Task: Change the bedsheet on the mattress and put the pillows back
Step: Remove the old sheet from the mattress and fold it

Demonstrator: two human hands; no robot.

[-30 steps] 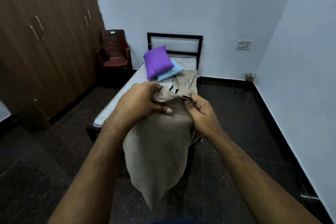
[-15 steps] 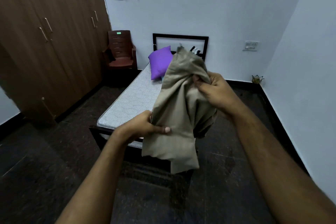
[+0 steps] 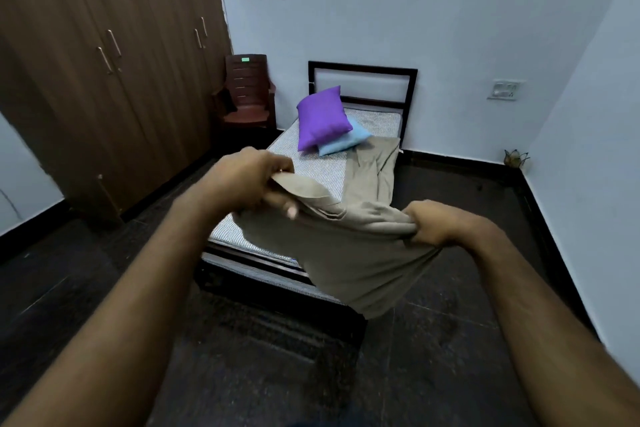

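Observation:
A beige bedsheet (image 3: 349, 253) is bunched between my hands at the foot of the bed, and one end trails up the right side of the striped bare mattress (image 3: 311, 170). My left hand (image 3: 249, 180) grips its left edge. My right hand (image 3: 429, 222) grips a gathered fold further right. Part of the sheet hangs over the foot of the dark bed frame (image 3: 263, 274). A purple pillow (image 3: 323, 116) leans on a light blue pillow (image 3: 346, 142) near the headboard (image 3: 362, 87).
A brown wardrobe (image 3: 104, 80) fills the left wall. A dark red plastic chair (image 3: 247, 94) stands beside the bed's head. White walls close the back and right, with a switch plate (image 3: 505, 89). A small ornament (image 3: 515, 158) sits in the far right corner on the dark floor.
My right hand has dropped from head height to the right, and my left hand rose slightly. The sheet, held up in a bunch before, now stretches between them and lies partly on the mattress.

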